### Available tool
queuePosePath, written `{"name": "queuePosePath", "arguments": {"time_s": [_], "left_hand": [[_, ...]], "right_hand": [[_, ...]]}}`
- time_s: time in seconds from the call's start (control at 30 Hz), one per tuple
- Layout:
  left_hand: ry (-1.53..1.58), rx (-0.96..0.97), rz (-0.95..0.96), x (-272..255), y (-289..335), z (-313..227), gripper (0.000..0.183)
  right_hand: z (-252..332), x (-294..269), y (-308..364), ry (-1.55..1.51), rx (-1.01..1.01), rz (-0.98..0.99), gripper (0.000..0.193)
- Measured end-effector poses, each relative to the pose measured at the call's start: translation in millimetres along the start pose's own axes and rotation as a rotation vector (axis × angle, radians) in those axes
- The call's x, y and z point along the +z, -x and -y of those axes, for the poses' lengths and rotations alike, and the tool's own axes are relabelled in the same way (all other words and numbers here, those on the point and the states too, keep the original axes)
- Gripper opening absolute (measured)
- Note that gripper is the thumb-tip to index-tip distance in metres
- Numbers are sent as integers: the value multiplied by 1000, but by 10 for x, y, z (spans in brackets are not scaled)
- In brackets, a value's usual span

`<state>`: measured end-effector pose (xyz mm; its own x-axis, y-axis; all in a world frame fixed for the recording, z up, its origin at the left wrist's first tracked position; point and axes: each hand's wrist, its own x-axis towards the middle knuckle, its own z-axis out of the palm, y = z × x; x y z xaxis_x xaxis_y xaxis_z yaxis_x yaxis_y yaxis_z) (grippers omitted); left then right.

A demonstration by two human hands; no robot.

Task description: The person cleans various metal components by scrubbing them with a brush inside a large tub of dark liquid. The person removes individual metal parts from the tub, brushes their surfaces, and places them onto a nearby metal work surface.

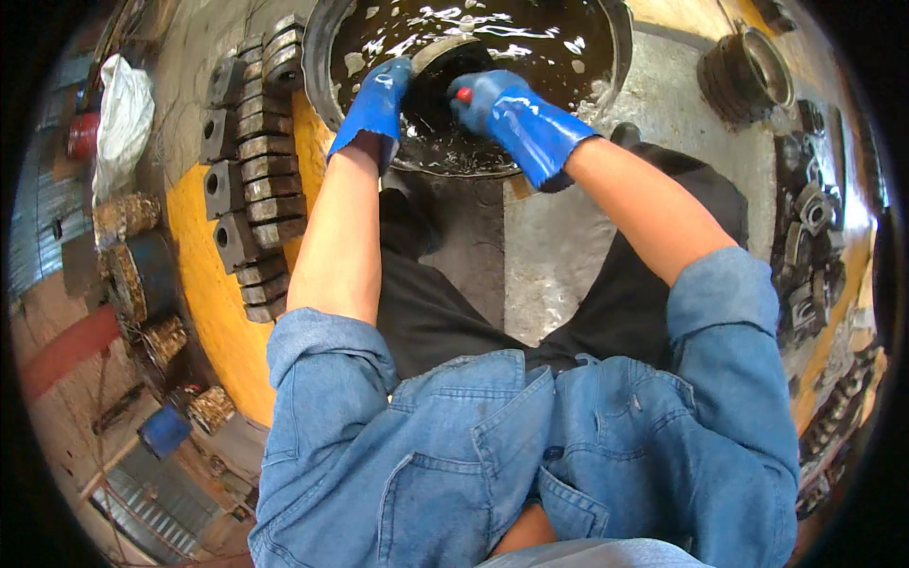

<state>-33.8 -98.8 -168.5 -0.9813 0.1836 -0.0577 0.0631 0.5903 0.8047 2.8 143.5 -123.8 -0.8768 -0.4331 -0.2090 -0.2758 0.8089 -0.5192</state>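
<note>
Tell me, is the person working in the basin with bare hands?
No, both the left hand and the right hand wear blue gloves as they reach into the dark liquid in the round basin.

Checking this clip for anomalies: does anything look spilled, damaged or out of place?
Nothing stands out. Both gloved hands, left hand and right hand, work a curved metal part in the basin of dark liquid; metal blocks lie stacked alongside.

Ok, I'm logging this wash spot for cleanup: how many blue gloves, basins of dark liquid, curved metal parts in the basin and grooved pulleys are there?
Blue gloves, on left hand and right hand: 2
Basin of dark liquid: 1
Curved metal part at the left hand: 1
Grooved pulley: 1
Total: 5
</note>
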Motion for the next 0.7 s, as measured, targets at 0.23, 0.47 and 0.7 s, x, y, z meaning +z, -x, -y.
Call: {"name": "queuePosePath", "arguments": {"time_s": [0.23,0.47,0.7], "left_hand": [[469,-330,-8,133,-34,-233,50],[473,-343,-49,176,202,-652,50],[551,-320,-72,162,219,-650,46]], "right_hand": [[-13,-79,175,580,-499,81,49],[-60,-97,72,437,-156,96,53],[-292,61,-76,-925,122,-210,37]]}}
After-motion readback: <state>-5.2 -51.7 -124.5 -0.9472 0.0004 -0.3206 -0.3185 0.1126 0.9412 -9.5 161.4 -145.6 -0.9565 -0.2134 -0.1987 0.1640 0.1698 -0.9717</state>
